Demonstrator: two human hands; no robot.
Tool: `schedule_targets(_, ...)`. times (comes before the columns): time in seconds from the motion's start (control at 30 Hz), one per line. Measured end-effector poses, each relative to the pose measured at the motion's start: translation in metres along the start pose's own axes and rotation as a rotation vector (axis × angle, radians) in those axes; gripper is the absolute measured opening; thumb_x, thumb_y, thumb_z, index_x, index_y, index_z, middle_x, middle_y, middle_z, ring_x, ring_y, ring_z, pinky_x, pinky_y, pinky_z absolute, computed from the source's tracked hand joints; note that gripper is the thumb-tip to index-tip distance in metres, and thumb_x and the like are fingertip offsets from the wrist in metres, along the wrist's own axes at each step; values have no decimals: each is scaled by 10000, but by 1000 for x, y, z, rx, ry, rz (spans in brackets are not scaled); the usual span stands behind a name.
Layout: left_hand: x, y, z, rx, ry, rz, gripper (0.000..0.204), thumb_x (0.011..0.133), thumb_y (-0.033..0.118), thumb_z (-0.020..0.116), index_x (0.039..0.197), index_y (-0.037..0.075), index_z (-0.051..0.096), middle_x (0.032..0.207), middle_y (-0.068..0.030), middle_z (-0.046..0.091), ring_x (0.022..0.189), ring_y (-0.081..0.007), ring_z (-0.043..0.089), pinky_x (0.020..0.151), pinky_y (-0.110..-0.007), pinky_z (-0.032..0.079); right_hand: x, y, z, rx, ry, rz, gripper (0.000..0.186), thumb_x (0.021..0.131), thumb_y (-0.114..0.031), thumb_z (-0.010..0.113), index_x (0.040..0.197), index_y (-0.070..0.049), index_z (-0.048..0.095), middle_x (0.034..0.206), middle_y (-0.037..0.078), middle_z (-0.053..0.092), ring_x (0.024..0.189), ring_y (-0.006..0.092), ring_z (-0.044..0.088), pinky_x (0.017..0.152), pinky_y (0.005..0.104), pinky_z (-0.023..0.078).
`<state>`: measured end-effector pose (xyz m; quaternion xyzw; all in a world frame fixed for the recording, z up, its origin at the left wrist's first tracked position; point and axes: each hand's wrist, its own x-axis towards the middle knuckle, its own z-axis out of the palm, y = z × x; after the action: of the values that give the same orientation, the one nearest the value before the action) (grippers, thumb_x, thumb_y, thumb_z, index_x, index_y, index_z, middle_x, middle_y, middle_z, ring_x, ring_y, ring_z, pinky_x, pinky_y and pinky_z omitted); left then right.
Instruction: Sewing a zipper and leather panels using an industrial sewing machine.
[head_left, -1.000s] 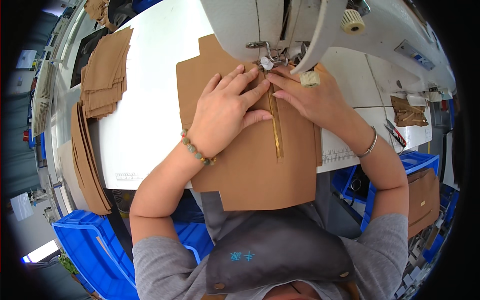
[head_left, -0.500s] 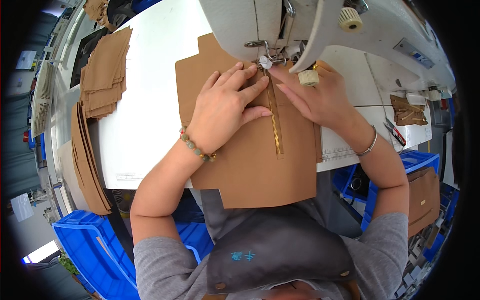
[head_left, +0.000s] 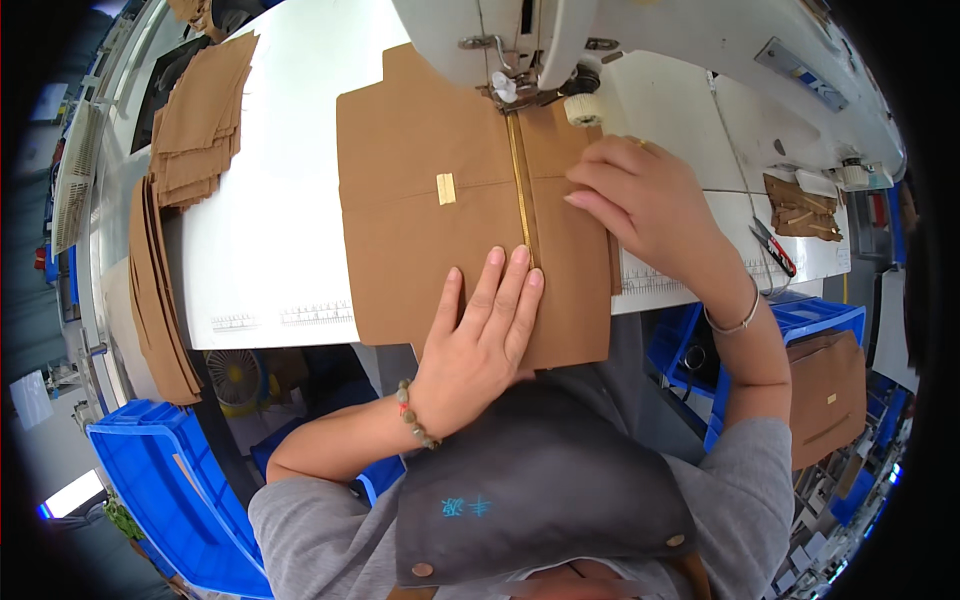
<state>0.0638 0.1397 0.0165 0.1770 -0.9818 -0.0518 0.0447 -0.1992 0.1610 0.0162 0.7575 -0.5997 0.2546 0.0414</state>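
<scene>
A brown fabric panel (head_left: 400, 240) lies under the sewing machine's presser foot (head_left: 515, 95) and hangs slightly over the table's near edge. A gold-toothed zipper (head_left: 520, 180) runs lengthwise down it from the foot. My left hand (head_left: 480, 320) rests flat on the panel's near part, fingers stretched over the zipper's lower end. To the right of the zipper, my right hand (head_left: 640, 200) hovers by the panel with fingers loosely bent, thumb a little apart, and nothing visible in them. A small pale yellow label (head_left: 446, 189) shows on the panel, left of the zipper.
Stacked brown fabric pieces (head_left: 205, 125) lie at the far left, and long brown strips (head_left: 155, 300) hang over the left edge. Red-handled thread snips (head_left: 775, 250) and a small brown bundle (head_left: 803, 208) are at right. Blue crates (head_left: 170, 490) stand below the table.
My left hand has slid from beside the presser foot toward me, down the zipper. My right hand has drawn back from the foot. The label, covered before, now shows.
</scene>
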Motion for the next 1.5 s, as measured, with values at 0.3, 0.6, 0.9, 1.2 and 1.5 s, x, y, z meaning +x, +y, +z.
schedule_targets(0.3, 6, -56, -27, -946, 74, -426, 273, 968, 123, 624, 1165, -51, 697, 1010, -233, 722, 933, -388, 702, 855, -400, 538, -50, -40, -6, 229, 121, 139, 120, 819, -51, 776, 915, -61, 706, 991, 70, 690, 859, 274, 677, 738, 371, 562)
schedule_targets(0.6, 9, -53, -27, -1057, 74, -517, 326, 1069, 224, 560, 1110, -71, 692, 860, -250, 685, 745, -372, 654, 709, -384, 507, -36, -57, 26, 203, 68, -270, 322, 719, -79, 759, 1017, 13, 675, 1006, 98, 625, 927, 271, 655, 812, 404, 581)
schedule_targets(0.9, 7, -61, -17, -1052, 156, -420, 360, 1067, 253, 577, 1128, -84, 688, 896, -261, 688, 803, -384, 668, 780, -389, 520, -32, -67, 22, 100, -1, -210, 269, 727, -89, 737, 972, 2, 672, 912, 68, 575, 864, 239, 645, 678, 338, 550)
schedule_targets(1.2, 6, -65, -9, -1111, 184, -369, 351, 1057, 238, 590, 1130, -92, 682, 929, -252, 693, 814, -377, 677, 784, -391, 520, -35, -66, 28, 141, 35, -239, 345, 693, -70, 786, 1020, -3, 697, 1002, 102, 672, 834, 275, 687, 624, 360, 563)
schedule_targets(1.5, -1, -52, -17, -790, 242, -43, 492, 763, -14, 649, 1250, 27, 713, 1140, -136, 691, 1022, -336, 638, 879, -456, 511, -55, -67, 32, 55, 47, -299, 342, 755, -114, 727, 1079, -6, 712, 1063, 92, 666, 907, 280, 676, 719, 358, 585)
